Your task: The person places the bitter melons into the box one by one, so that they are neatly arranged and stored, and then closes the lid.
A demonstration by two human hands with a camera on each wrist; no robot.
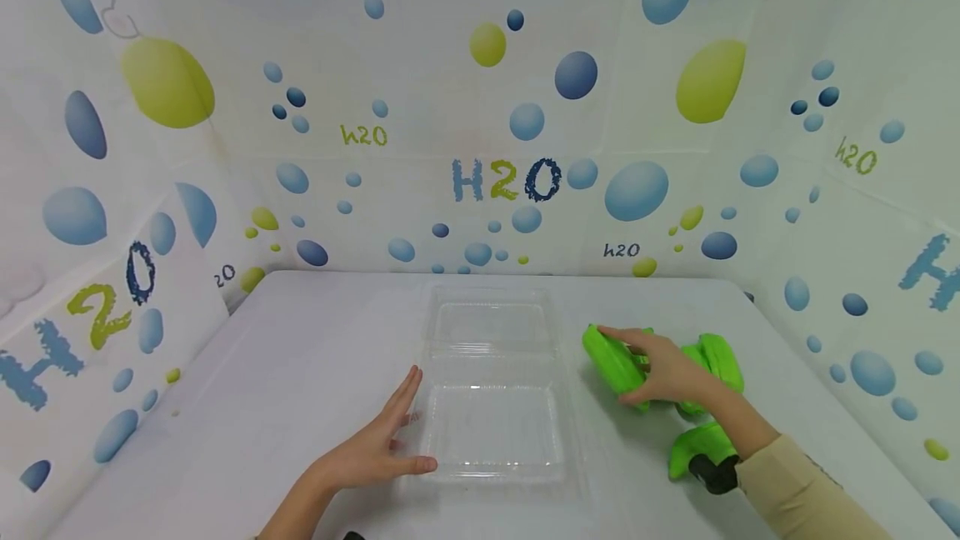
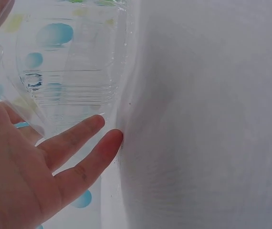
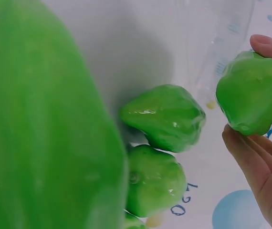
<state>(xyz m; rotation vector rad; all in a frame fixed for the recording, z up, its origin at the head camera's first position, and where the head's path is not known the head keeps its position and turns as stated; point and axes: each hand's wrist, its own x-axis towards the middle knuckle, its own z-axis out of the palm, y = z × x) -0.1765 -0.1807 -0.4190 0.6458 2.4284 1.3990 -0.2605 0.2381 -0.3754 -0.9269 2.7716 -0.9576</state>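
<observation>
My right hand (image 1: 663, 369) holds a glossy green bell-shaped fruit (image 1: 617, 365) between thumb and fingers, to the right of a clear plastic clamshell box (image 1: 495, 369). In the right wrist view, the held fruit (image 3: 253, 93) is pinched from both sides, with more green fruits (image 3: 164, 117) lying beside it. The box lies opened flat, its two halves one behind the other. Along the left edge of the near half, my left hand (image 1: 375, 444) has its fingers extended and its thumb at the rim. The left wrist view shows its fingertips (image 2: 109, 140) right at the box's edge.
Several other green fruits (image 1: 723, 365) lie on the white table (image 1: 315, 357) behind and under my right forearm. One fruit (image 1: 701, 444) sits nearer, beside a black wrist device (image 1: 714, 475). Patterned curtains (image 1: 420, 90) with bubbles and lettering surround the table.
</observation>
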